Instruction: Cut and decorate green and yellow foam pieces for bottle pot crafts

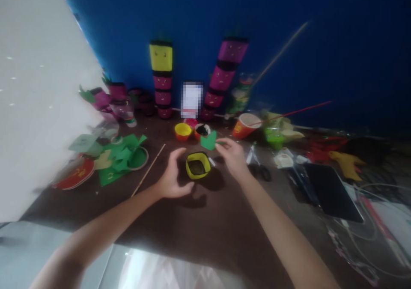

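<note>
A small yellow cup with a black rim [198, 166] stands upright in the middle of the dark table, its mouth facing me. Just left of it, my left hand [172, 175] is open, with thumb and fingers spread in a C shape; I see no contact with the cup. My right hand [233, 155] pinches a small green paper cutout [208, 141] between thumb and fingertips, above and to the right of the cup. Behind the cutout are a yellow paint cup [183, 131] and a cup of black paint [202, 130].
Green paper scraps [122, 154] lie at left beside a thin wooden stick [149, 169]. Stacked purple and yellow faced cups [161, 58] stand along the blue wall. Scissors [259, 169], a red paper cup [246, 125] and a black tablet [334, 191] are on the right.
</note>
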### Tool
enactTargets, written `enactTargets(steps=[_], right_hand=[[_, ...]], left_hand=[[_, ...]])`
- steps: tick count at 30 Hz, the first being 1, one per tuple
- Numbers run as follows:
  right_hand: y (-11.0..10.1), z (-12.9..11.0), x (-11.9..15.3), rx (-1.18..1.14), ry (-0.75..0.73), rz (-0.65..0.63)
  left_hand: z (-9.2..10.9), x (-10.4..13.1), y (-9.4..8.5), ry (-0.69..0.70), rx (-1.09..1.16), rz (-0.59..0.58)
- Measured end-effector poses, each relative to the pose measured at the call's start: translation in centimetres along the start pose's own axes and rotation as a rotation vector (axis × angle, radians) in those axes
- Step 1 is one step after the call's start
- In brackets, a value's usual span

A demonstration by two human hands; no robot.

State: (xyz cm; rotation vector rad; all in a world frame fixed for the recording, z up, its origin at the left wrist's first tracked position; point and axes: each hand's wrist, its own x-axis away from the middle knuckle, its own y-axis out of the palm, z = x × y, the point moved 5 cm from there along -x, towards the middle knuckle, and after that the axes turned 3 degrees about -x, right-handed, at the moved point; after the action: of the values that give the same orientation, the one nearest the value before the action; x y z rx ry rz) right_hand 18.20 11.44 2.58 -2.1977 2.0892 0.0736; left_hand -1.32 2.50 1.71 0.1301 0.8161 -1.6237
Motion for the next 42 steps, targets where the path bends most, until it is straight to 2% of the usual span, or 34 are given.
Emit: enactTargets(steps=[3, 6, 9, 15, 23, 32, 36, 42], right_hand=[[0.7, -0.1, -0.4, -0.008, -0.019, -0.049], [1.4, -0.1, -0.8, -0.027, -0.032, -0.127], [2.2, 0.0, -1.0, -0.012, -0.02, -0.227], [3.3, 0.0, -0.6, 0.043, 0.001, -0.364], [3.6, -0.3, -0.3, 0.086, -0.013, -0.412], [3.6, -0.5, 0.0, 0.039, -0.012, -0.437], [3.3, -0.2, 0.1, -0.058, 0.047, -0.451], [3.9, 0.0, 0.3, -0.372, 0.125, -0.551]], left_hand=[[-0.1, -0.1, 0.6, -0.019, -0.066, -0.017], [-0.4, 0.0, 0.6, -0.038, -0.069, 0.02], [-0.7, -0.1, 0.5, -0.069, 0.007, 0.042], [-0.6, -0.6, 0.4, -0.116, 0.198, -0.015], [-0.9, -0.4, 0.7, -0.151, 0.246, -0.081], [-1.2, -0.2, 0.8, -0.196, 0.247, -0.069], [-0.9, -0.4, 0.8, -0.191, 0.256, -0.058], [-0.8, -0.4, 0.9, -0.181, 0.256, -0.065]])
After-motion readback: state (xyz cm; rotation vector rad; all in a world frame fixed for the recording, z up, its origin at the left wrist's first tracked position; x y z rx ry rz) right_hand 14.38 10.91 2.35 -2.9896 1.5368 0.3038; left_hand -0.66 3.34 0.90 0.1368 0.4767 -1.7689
